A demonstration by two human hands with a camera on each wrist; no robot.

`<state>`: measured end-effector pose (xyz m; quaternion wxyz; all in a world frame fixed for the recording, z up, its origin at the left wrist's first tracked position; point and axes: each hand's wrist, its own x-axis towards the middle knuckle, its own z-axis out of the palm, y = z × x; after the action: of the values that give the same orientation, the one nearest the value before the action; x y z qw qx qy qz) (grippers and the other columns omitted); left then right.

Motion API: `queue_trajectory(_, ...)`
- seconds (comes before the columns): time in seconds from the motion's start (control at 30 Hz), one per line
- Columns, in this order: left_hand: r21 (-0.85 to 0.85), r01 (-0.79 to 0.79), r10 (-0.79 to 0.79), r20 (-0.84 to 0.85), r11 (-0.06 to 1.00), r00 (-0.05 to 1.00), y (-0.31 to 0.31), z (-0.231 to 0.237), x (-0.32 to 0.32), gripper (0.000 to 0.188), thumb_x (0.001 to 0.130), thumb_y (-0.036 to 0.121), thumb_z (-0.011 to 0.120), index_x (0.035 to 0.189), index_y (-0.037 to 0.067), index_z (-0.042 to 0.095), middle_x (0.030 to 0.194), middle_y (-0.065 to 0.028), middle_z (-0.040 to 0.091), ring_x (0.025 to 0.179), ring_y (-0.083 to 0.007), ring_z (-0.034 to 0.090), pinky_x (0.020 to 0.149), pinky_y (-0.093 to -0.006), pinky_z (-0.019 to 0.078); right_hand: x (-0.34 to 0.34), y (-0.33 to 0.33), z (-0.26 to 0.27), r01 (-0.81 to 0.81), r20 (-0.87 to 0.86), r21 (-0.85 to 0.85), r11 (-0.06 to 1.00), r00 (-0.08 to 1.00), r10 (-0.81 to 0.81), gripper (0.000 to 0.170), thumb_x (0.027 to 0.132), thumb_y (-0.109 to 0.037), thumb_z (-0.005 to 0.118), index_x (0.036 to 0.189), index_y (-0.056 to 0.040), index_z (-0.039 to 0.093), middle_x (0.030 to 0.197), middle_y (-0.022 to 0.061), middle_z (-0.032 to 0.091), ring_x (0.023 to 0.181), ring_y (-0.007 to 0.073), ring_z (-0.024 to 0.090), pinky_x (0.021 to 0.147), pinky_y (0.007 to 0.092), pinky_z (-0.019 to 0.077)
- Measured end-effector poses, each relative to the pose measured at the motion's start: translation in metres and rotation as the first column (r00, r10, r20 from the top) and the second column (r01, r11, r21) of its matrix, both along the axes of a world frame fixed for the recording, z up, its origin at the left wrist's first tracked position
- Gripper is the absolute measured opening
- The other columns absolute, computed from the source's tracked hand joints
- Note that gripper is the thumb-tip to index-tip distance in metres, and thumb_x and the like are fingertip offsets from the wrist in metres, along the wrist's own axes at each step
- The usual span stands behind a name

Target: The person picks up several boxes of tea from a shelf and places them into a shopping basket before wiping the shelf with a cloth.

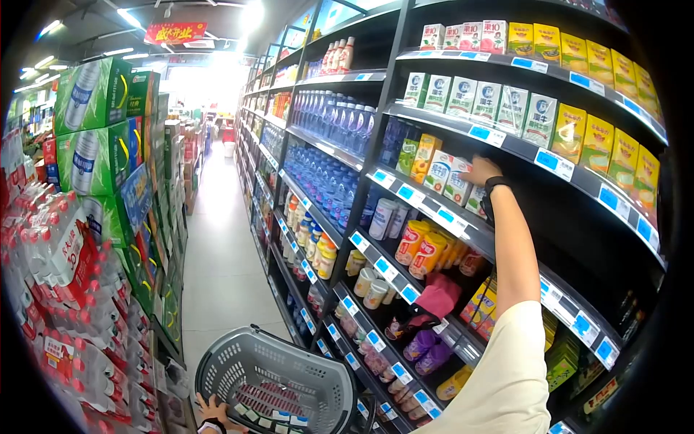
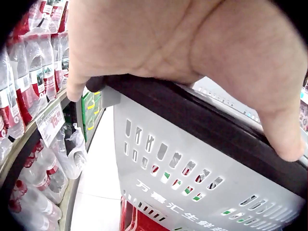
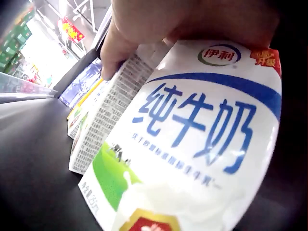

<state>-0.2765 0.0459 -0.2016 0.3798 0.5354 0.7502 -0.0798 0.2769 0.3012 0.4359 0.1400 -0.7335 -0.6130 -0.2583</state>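
My right hand [image 1: 481,171] reaches into the shelf at a short row of milk cartons. In the right wrist view a white-and-blue milk carton [image 3: 197,115] stands tilted, close to the camera. A finger [image 3: 115,50] curls down against the side of the carton behind it [image 3: 113,101], and the hand covers the cartons' tops. Low in the head view, my left hand [image 1: 213,414] rests on the near-left rim of a grey shopping basket [image 1: 271,354]. Seen from the left wrist, its palm lies over the black rim [image 2: 192,120] with fingers spread on either side.
Shelves on the right hold green-and-white cartons [image 1: 463,94], yellow cartons [image 1: 596,65] and blue bottles [image 1: 332,116]. A pink cloth item [image 1: 437,293] hangs at a lower shelf. Shrink-wrapped bottles [image 1: 65,246] and green boxes [image 1: 90,155] line the left. The aisle floor [image 1: 228,253] runs between.
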Motion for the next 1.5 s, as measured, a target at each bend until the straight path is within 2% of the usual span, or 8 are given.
queue_trajectory(0.13, -0.021, -0.028, 0.028, 0.027, 0.999, 0.999, -0.005, 0.028, 0.004, 0.099, 0.04, 0.068, 0.081, 0.124, 0.024, 0.056, 0.154, -0.0118, 0.004, 0.133, -0.0445, -0.027, 0.107, -0.0666, 0.009, -0.011, -0.007, 0.004, 0.002, 0.061, -0.074, 0.997, 0.998, 0.002, 0.072, 0.071, -0.043, 0.074, 0.121, 0.003, 0.049, 0.112, 0.022, 0.061, 0.105, 0.0328, 0.059, 0.087, 0.0396, 0.0485)
queue_trajectory(0.4, 0.061, 0.009, -0.008, -0.008, 0.998, 1.0, -0.014, 0.039, 0.007, 0.105, 0.04, 0.067, 0.081, 0.128, 0.018, 0.052, 0.152, -0.0115, 0.01, 0.136, -0.0454, -0.018, 0.108, -0.0648, 0.0119, -0.036, -0.043, -0.006, -0.172, 0.413, 0.076, 0.982, 0.902, 0.126, 0.052, 0.064, -0.028, 0.081, 0.096, 0.0008, 0.051, 0.079, 0.0194, 0.065, 0.08, 0.0348, 0.065, 0.068, 0.0409, 0.0525)
queue_trajectory(0.47, 0.155, 0.048, -0.052, 0.022, 0.987, 0.998, -0.019, 0.029, 0.003, 0.113, 0.039, 0.08, 0.071, 0.13, 0.016, 0.05, 0.151, -0.0188, 0.012, 0.132, -0.0516, -0.023, 0.103, -0.0714, -0.0004, -0.047, -0.052, -0.011, -0.302, 0.636, 0.203, 0.931, 0.764, 0.109, 0.046, 0.063, -0.024, 0.081, 0.09, -0.0045, 0.05, 0.077, 0.0124, 0.063, 0.073, 0.0294, 0.064, 0.064, 0.0378, 0.0505)
queue_trajectory(0.53, 0.168, 0.025, -0.028, 0.017, 0.986, 0.999, -0.022, 0.032, 0.006, 0.114, 0.036, 0.076, 0.075, 0.129, 0.016, 0.051, 0.151, -0.0174, 0.012, 0.132, -0.0499, -0.023, 0.104, -0.0706, 0.0059, -0.065, -0.067, -0.015, -0.397, 0.749, 0.186, 0.899, 0.649, 0.132, 0.046, 0.062, -0.024, 0.08, 0.092, -0.0055, 0.049, 0.078, 0.0089, 0.06, 0.073, 0.0263, 0.061, 0.064, 0.0355, 0.0476)
queue_trajectory(0.77, 0.349, 0.003, 0.005, -0.022, 0.937, 1.0, -0.027, 0.015, 0.007, 0.107, 0.033, 0.064, 0.083, 0.125, 0.016, 0.055, 0.149, -0.0158, 0.02, 0.135, -0.0516, -0.011, 0.109, -0.0622, 0.0154, -0.152, -0.122, -0.076, -0.814, 0.708, 0.04, 0.579, 0.432, 0.559, 0.049, 0.062, -0.025, 0.077, 0.099, -0.0053, 0.051, 0.082, 0.0081, 0.056, 0.077, 0.0249, 0.056, 0.068, 0.0352, 0.0457)
queue_trajectory(0.97, 0.335, 0.045, -0.018, -0.084, 0.941, 0.996, -0.029, 0.032, 0.012, 0.106, 0.037, 0.058, 0.084, 0.128, 0.017, 0.051, 0.149, -0.0149, 0.023, 0.137, -0.049, -0.006, 0.108, -0.0634, 0.0149, -0.22, -0.113, -0.206, -0.906, 0.243, -0.188, 0.378, 0.33, 0.912, 0.048, 0.068, -0.035, 0.075, 0.095, -0.0037, 0.051, 0.079, 0.0107, 0.056, 0.072, 0.028, 0.057, 0.064, 0.0366, 0.0459)
queue_trajectory(1.27, 0.305, -0.054, 0.078, -0.066, 0.951, 0.995, -0.025, 0.027, 0.018, 0.098, 0.033, 0.048, 0.089, 0.12, 0.019, 0.053, 0.151, -0.01, 0.02, 0.139, -0.0433, -0.009, 0.102, -0.0711, 0.0165, -0.283, -0.099, -0.506, -0.825, -0.176, -0.564, 0.029, 0.154, 0.972, 0.049, 0.062, -0.035, 0.078, 0.088, -0.0054, 0.048, 0.075, 0.0103, 0.056, 0.072, 0.0276, 0.059, 0.064, 0.0375, 0.0463)
queue_trajectory(1.5, 0.252, -0.021, 0.053, -0.122, 0.968, 0.991, -0.024, 0.025, 0.019, 0.103, 0.033, 0.055, 0.085, 0.125, 0.021, 0.053, 0.151, -0.0081, 0.021, 0.14, -0.0421, -0.004, 0.101, -0.0713, 0.0175, -0.328, -0.095, -0.7, -0.803, -0.208, -0.554, 0.218, 0.387, 0.898, 0.052, 0.061, -0.031, 0.079, 0.094, -0.0063, 0.048, 0.085, 0.0113, 0.06, 0.08, 0.0293, 0.062, 0.068, 0.0392, 0.049)
